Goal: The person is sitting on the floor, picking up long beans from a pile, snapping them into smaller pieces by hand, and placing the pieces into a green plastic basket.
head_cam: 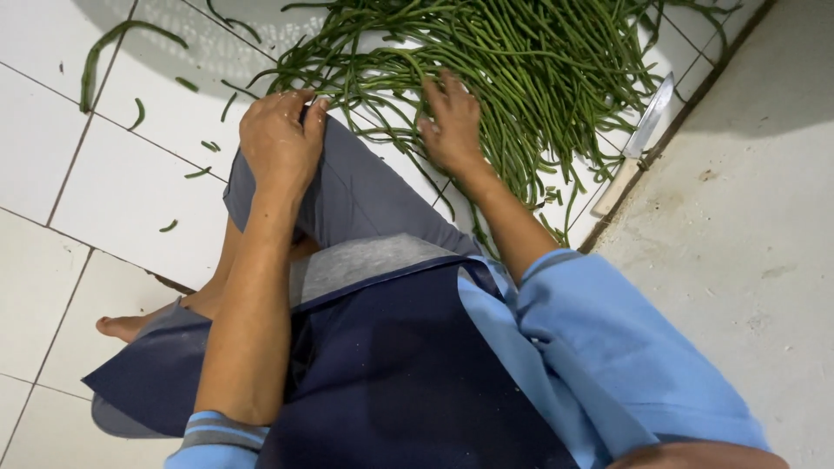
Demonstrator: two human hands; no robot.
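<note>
A big heap of long green beans (521, 69) lies on the white tiled floor (113, 174) in front of me. My left hand (280, 139) rests over my bent knee, fingers curled around the near ends of a few beans. My right hand (452, 122) lies on the near edge of the heap with fingers spread, touching the beans. I sit on the floor in grey trousers, a dark apron and blue sleeves.
A knife (641, 143) with a pale handle lies at the heap's right edge, where the tiles meet a grey concrete floor (747, 226). Small cut bean pieces (198, 172) are scattered on the tiles to the left. My bare foot (130, 323) sticks out at lower left.
</note>
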